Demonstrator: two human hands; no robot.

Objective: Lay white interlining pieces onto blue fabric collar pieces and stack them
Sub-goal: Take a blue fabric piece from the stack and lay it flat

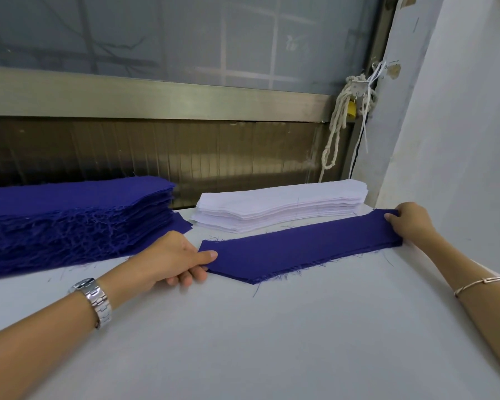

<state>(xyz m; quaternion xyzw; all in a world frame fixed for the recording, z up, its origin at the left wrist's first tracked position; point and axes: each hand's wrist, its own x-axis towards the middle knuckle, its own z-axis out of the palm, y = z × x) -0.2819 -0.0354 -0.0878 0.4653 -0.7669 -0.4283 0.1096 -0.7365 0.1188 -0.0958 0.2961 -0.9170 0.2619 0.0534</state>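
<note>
- At far left, the tall stack of blue collar pieces (70, 215) rests on the pale table (272, 356). Its near side is shaggy with frayed threads, so expect loose yarns to snag and drag a neighbouring piece along when you lift one.
- Your left hand (171, 258), with a steel wristwatch (94, 298) on that wrist, pinches the left end of a single piece: thumb flat on top, fingers curled underneath.
- Behind, right of centre, the stack of white interlining pieces (277, 209) lies just beyond the held piece. They are long and gently curved, thin and smooth-edged. They are probably very light and a little crisper than the cloth, so take one by its two ends and let it settle rather than sliding it.
- The blue collar piece (300, 249) stretches between your hands, low over the table near its right side. It is a long band with a pointed near edge and raw, fraying borders. It is soft, limp woven cloth and will sag or crease unless you keep both ends lightly taut.
- A knotted white rope (338, 125) hangs from the window frame at the far right.
- Your right hand (410, 220) pinches the piece's right end, thumb on top. A thin bracelet (479, 284) circles that wrist.
</note>
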